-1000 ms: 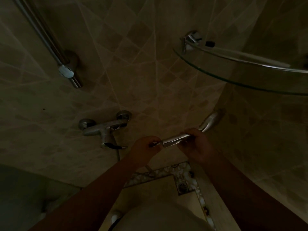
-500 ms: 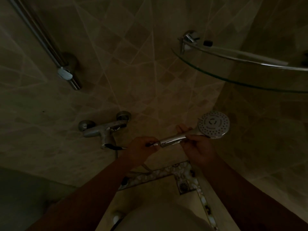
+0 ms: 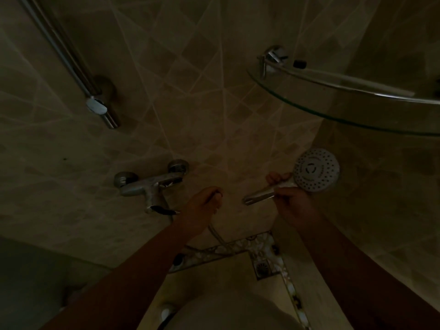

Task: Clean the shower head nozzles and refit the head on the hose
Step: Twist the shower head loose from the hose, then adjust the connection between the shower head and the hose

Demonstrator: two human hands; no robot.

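Note:
The shower head (image 3: 315, 173) is a round white nozzle plate on a chrome handle, its dotted face turned toward me. My right hand (image 3: 294, 203) grips the handle just below the plate, and the handle's open end points left. My left hand (image 3: 204, 207) is closed around the end of the hose (image 3: 215, 234), which drops from under the hand toward the floor. A gap of about a hand's width separates the hose end from the handle end. The hose fitting itself is hidden in my fingers.
A chrome mixer tap (image 3: 152, 186) is mounted on the tiled wall left of my left hand. A slide rail (image 3: 71, 60) runs up at top left. A curved glass corner shelf (image 3: 352, 110) hangs above the shower head. A floor drain (image 3: 264, 267) lies below.
The hose end and the handle were together between my hands; now they are apart. The shower head turned its nozzle face toward me and moved right.

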